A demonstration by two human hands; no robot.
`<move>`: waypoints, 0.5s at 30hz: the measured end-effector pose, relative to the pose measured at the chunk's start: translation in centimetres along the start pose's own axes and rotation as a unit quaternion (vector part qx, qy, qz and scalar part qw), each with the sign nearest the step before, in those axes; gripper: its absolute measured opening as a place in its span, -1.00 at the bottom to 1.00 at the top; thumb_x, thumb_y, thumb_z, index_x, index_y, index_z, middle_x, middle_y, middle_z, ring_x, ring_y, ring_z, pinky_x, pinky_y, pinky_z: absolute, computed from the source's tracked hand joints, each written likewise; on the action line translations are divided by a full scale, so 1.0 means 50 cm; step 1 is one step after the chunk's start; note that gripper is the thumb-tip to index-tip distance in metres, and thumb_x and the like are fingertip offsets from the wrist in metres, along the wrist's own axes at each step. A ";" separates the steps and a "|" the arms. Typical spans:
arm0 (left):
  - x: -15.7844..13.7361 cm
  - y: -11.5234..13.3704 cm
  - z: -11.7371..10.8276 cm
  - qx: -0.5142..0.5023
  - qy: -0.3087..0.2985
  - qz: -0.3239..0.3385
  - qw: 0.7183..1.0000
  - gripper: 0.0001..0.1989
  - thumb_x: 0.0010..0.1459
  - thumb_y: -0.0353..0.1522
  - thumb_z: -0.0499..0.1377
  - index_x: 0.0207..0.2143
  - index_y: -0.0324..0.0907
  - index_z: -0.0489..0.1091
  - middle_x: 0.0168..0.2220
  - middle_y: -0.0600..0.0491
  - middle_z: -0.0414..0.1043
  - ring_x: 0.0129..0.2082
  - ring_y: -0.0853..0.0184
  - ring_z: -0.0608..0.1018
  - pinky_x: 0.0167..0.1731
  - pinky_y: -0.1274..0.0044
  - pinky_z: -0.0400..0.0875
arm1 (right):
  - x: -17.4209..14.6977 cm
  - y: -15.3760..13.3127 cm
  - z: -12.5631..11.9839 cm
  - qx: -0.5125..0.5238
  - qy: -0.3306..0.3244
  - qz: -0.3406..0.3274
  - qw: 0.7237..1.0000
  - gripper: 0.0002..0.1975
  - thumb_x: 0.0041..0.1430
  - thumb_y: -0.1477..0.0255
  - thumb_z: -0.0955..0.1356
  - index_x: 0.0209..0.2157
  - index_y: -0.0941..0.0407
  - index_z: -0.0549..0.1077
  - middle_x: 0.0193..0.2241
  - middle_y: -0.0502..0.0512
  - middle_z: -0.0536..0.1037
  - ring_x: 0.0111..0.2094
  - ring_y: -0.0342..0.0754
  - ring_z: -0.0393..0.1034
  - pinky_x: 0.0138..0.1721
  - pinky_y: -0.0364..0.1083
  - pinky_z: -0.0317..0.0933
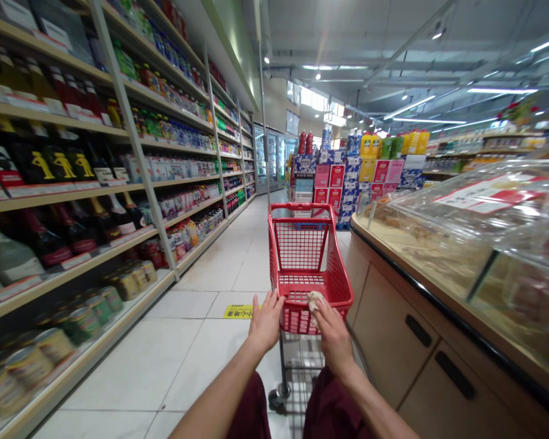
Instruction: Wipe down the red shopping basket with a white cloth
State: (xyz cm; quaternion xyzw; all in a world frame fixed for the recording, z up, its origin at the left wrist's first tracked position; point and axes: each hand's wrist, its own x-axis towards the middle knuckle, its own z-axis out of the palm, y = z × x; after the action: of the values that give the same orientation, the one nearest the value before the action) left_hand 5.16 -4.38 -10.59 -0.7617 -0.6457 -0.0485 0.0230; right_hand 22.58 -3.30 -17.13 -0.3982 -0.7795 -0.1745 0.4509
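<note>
Red shopping cart (343, 286) is dead ahead, near end right at the hands; near rim runs between and under them, rest of the basket extends away. Off-white cloth (315, 300) is at that near rim, under the right hand's fingers, just right of the left hand. Left hand (264, 322): released, fingers extended and slightly spread, fingertips at the near left corner of the rim, looks like light contact. Right hand (333, 329): grasping the cloth, fingers bent over it and pressing it on the rim; thumb side hard to read. Cloth is soft, bunched, crumpled. Basket is molded glossy plastic, square-grid mesh, smooth rounded rim, mesh flap (301, 244) upright at the far end. Below: thin dark metal frame, black caster (279, 399) on pale glossy tile floor (174, 360). Yellow floor sticker (236, 311) just left of the left hand in view. Right side: wood-tone surface (377, 299) with black edging, recessed dark pulls, clear plastic covers (498, 189) on top. Left side: shelving (167, 183) with glass bottles and metal cans. Beyond the cart: stacked boxy cartons (336, 177).
</note>
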 end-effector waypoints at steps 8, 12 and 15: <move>-0.002 -0.002 0.005 0.007 -0.001 -0.008 1.000 -0.32 -0.11 -0.59 -0.10 0.13 -0.11 -0.02 0.23 0.01 -0.15 0.21 0.29 -0.05 0.12 0.15 -0.22 | -0.087 -0.033 0.051 0.003 -0.086 -0.009 0.996 -0.58 0.05 0.70 0.13 -0.19 0.07 0.44 -0.13 0.09 0.46 -0.06 -0.10 0.31 -0.08 -0.06 0.24; 0.001 -0.004 0.007 0.004 0.010 -0.013 1.000 -0.35 -0.07 -0.59 -0.12 0.13 -0.10 0.00 0.23 0.01 -0.13 0.21 0.30 -0.06 0.12 0.15 -0.24 | -0.033 -0.017 0.009 0.017 -0.015 -0.008 1.000 -0.63 0.11 0.61 0.14 -0.09 0.09 0.38 -0.02 0.13 0.36 0.06 -0.05 0.16 -0.01 0.04 0.16; 0.001 -0.008 0.004 0.007 0.011 -0.011 1.000 -0.38 -0.05 -0.58 -0.13 0.12 -0.11 0.02 0.22 0.00 -0.10 0.20 0.28 -0.04 0.12 0.14 -0.23 | -0.022 -0.015 0.009 0.012 -0.007 -0.011 1.000 -0.64 0.12 0.62 0.14 -0.17 0.09 0.43 -0.09 0.11 0.43 0.02 -0.05 0.22 -0.02 0.02 0.18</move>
State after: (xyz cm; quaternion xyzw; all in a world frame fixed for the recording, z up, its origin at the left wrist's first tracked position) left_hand 4.76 -4.24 -10.78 -0.7541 -0.6537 -0.0533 0.0349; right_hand 22.05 -3.97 -18.21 -0.3856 -0.7888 -0.1677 0.4484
